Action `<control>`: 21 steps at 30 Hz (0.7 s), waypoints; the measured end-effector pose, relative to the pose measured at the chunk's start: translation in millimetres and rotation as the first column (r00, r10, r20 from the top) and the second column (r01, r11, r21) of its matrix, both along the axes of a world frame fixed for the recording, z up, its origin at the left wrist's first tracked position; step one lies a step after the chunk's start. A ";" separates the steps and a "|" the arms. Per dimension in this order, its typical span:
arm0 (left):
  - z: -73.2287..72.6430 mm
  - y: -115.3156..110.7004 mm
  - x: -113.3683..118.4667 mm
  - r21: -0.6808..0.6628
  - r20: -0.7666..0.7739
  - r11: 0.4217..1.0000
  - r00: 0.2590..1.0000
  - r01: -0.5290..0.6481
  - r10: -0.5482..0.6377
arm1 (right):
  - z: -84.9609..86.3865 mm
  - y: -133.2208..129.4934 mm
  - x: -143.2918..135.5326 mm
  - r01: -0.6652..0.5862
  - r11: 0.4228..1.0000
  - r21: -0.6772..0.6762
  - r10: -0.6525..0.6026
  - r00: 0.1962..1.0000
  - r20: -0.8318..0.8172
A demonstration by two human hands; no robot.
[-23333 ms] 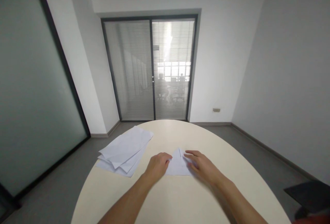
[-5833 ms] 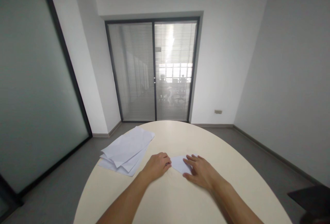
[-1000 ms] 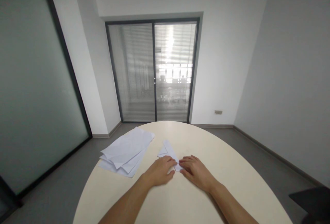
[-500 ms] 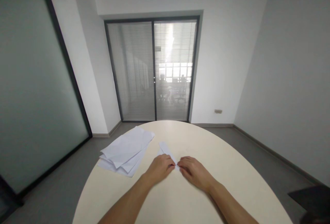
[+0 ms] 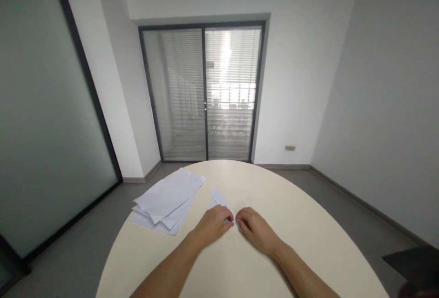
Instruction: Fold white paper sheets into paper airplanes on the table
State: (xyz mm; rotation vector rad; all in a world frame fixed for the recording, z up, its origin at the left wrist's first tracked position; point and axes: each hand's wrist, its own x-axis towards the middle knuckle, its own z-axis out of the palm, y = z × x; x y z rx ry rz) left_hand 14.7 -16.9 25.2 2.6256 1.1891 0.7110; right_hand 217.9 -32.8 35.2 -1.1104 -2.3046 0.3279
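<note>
A narrow folded piece of white paper (image 5: 218,196) lies on the round cream table (image 5: 219,270), slanting from the upper left down towards my fingers. My left hand (image 5: 214,222) rests over its lower part, fingers curled and pinched on it. From the other side my right hand (image 5: 254,227) meets the paper's near end, its thumb and fingertips closed there. Only a small gap separates the two hands. Most of the paper's lower end is hidden under my fingers.
A loose stack of white paper sheets (image 5: 168,199) lies at the table's left edge. Beyond the table stands a glazed double door (image 5: 206,92) with blinds. A dark flat object (image 5: 414,263) shows at lower right.
My right hand has shifted slightly left and its fingers have curled in more. My left hand and the paper have hardly moved.
</note>
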 end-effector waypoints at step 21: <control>0.4 0.5 -2.1 -0.066 0.027 0.982 0.984 0.176 -0.175 | -0.5 -0.9 7.5 -0.080 0.970 -0.228 0.042 0.985 -0.167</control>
